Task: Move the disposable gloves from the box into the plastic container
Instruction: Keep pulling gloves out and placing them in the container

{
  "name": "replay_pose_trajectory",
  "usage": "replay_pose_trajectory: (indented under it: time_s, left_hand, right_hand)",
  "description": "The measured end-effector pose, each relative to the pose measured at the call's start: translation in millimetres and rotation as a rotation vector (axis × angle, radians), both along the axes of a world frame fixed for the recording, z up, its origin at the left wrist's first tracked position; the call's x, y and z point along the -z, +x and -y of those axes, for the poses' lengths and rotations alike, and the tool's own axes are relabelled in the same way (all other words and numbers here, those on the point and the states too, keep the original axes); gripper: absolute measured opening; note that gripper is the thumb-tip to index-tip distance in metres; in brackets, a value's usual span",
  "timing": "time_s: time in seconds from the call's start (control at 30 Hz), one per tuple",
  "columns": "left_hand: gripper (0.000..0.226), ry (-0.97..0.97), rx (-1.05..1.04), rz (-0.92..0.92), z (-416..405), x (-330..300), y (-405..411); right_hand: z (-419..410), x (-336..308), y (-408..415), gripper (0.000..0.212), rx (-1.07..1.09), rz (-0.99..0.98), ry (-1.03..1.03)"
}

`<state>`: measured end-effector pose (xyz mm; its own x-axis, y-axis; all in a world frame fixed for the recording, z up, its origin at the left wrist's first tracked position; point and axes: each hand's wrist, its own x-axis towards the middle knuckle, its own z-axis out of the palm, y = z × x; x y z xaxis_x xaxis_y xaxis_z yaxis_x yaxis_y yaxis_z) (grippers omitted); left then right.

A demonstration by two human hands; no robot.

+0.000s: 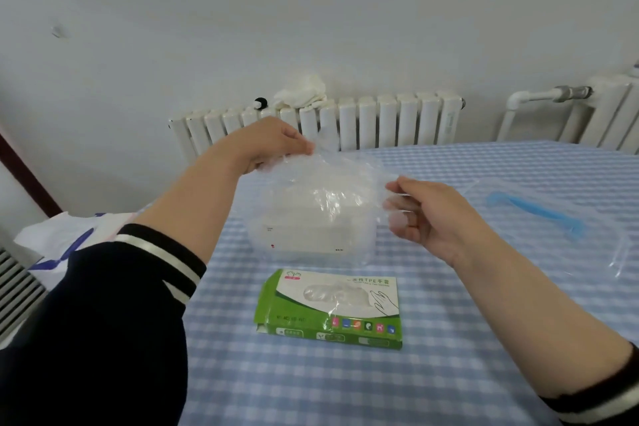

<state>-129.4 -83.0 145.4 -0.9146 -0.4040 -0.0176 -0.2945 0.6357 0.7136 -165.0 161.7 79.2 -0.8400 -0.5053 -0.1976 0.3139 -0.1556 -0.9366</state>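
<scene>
A green and white glove box (332,309) lies flat on the blue checked tablecloth, with a clear glove poking from its top opening. Behind it stands a clear plastic container (311,235). Above the container I hold a thin transparent disposable glove (340,180) stretched between both hands. My left hand (276,143) pinches its left edge. My right hand (420,214) pinches its right edge, fingers curled round the film. The glove partly veils the container.
The lid (553,218) of the container, clear with a blue strip, lies on the table (449,373) at the right. A white radiator (380,121) with a cloth on top runs along the wall behind. A white bag (62,235) sits at the left edge.
</scene>
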Motion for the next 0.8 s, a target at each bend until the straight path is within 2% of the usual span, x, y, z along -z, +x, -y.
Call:
replay_pose_trajectory:
  time_s: [0.13, 0.2, 0.3, 0.37, 0.53, 0.6, 0.7, 0.8]
  left_hand:
    - [0.017, -0.134, -0.144, 0.064, 28, 28, -12]
    - [0.02, -0.264, -0.168, 0.107, 33, 40, -15]
    - [0.033, -0.603, -0.148, 0.136, 31, 51, -16]
    - [0.04, -0.757, -0.147, 0.164, 26, 54, -15]
    - [0.048, -0.938, -0.135, 0.216, 20, 53, -14]
    - [0.044, -0.97, -0.137, 0.202, 20, 52, -12]
    - [0.023, -0.962, -0.126, 0.146, 17, 50, -11]
    - [0.014, -0.779, -0.058, 0.112, 8, 44, -10]
  right_hand:
    - [1, 5, -6, 0.017, 0.06, 0.155, -0.156]
    - [2, 5, -5, 0.014, 0.059, 0.139, -0.183]
    - [4, 1, 1, 0.009, 0.02, 0.092, -0.182]
    - [5, 0, 5, 0.007, -0.017, 0.057, -0.156]
    - [6, 0, 10, 0.008, -0.086, -0.021, -0.093]
    - [7, 0, 11, 0.009, -0.106, -0.044, -0.074]
    - [8, 1, 13, 0.01, -0.136, -0.073, -0.053]
    - [8, 1, 14, 0.012, -0.17, -0.086, -0.043]
